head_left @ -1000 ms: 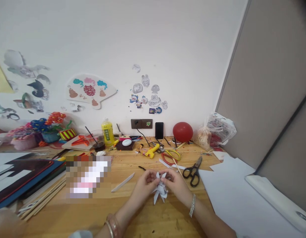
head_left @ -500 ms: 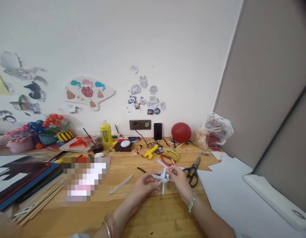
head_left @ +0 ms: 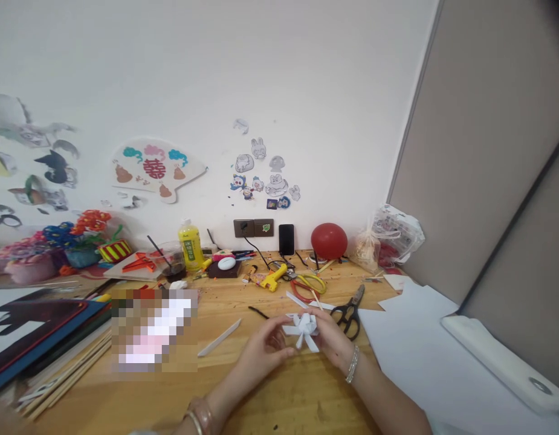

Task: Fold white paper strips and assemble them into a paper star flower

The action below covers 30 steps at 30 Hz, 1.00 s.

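A small white folded-paper piece [head_left: 305, 326], knot-like in the middle with strips sticking out, is held between both hands above the table. My left hand [head_left: 264, 345] curves around its left side, fingers behind it and thumb near a lower strip. From the right, my right hand [head_left: 332, 336] grips it, with its fingertips partly hidden by the paper. A loose white paper strip [head_left: 220, 337] lies left of my left hand. Just right of my right hand are black-handled scissors [head_left: 350, 313]. A yellow glue gun [head_left: 275, 278] lies beyond the hands, beside scissors with red and yellow handles [head_left: 312, 285].
Large white paper sheets [head_left: 397, 356] and a long white device [head_left: 497, 362] cover the right side. Along the wall stand a yellow drink bottle [head_left: 190, 246], a phone [head_left: 287, 240] and a red balloon [head_left: 329, 241]. Wooden sticks [head_left: 73, 371] lie at left.
The paper piece has been tilted and turned, so its knotted middle now faces up and its strips point down and left. My right fingers have moved behind it. The view has shifted slightly.
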Tool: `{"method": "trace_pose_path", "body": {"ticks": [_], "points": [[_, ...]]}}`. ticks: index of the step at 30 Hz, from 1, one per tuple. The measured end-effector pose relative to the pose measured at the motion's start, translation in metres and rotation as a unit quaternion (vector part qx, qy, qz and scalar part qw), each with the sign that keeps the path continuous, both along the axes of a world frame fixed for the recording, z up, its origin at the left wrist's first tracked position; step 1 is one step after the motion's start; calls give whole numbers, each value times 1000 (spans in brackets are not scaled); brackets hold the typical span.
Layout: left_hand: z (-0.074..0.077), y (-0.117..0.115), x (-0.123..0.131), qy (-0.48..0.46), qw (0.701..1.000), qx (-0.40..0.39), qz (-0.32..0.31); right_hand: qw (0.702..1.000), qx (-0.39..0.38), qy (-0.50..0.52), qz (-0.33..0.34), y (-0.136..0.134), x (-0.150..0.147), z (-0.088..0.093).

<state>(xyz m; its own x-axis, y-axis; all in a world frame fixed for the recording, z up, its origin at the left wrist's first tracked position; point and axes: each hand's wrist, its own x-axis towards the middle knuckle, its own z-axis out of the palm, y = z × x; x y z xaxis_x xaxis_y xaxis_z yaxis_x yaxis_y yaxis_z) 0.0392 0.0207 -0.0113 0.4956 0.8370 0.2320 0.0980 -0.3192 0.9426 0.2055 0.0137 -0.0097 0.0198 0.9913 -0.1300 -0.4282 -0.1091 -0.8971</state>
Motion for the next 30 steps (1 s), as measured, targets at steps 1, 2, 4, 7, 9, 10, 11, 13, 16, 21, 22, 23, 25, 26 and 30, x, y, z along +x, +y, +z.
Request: {"method": "trace_pose_path", "body": {"ticks": [1, 2, 4, 7, 9, 10, 11, 13, 16, 21, 22, 23, 25, 26, 30], "points": [[2, -2, 0, 24, 999, 35, 6, 1000, -6, 4, 15, 0, -1, -1], [5, -4, -1, 42, 997, 67, 11, 1000, -13, 5, 28, 0, -2, -2], [10, -7, -1, 68, 990, 122, 11, 999, -20, 1, 46, 0, -3, -4], [14, -11, -3, 98, 979, 179, 4, 998, -18, -9, 57, -1, -3, -4], [14, -11, -4, 111, 974, 198, -1, 998, -3, -29, 57, -2, 0, -1], [13, -11, -5, 114, 973, 201, -4, 997, 11, -45, 54, -2, 2, 1], [13, -10, -6, 116, 973, 200, -4, 996, 28, -63, 47, -2, 4, 3], [11, -6, -7, 115, 975, 189, 2, 992, 66, -101, 29, -2, 7, 7], [8, 1, -7, 91, 985, 133, 65, 980, 117, -157, 15, 0, 10, 9], [6, 6, 1, -21, 996, -54, 63, 949, 191, -249, 25, 1, 6, 3], [5, 6, 3, -34, 995, -75, 51, 945, 199, -259, 30, 1, 4, 1], [4, 6, 4, -40, 994, -86, 49, 942, 203, -264, 36, 0, 2, -1], [2, 7, 5, -47, 992, -95, 72, 943, 200, -262, 43, -1, -1, -3], [1, 7, 5, -49, 990, -96, 87, 945, 194, -259, 43, -2, -2, -4], [2, 7, 5, -73, 987, -108, 95, 952, 174, -248, 41, -4, -6, -1]]}}
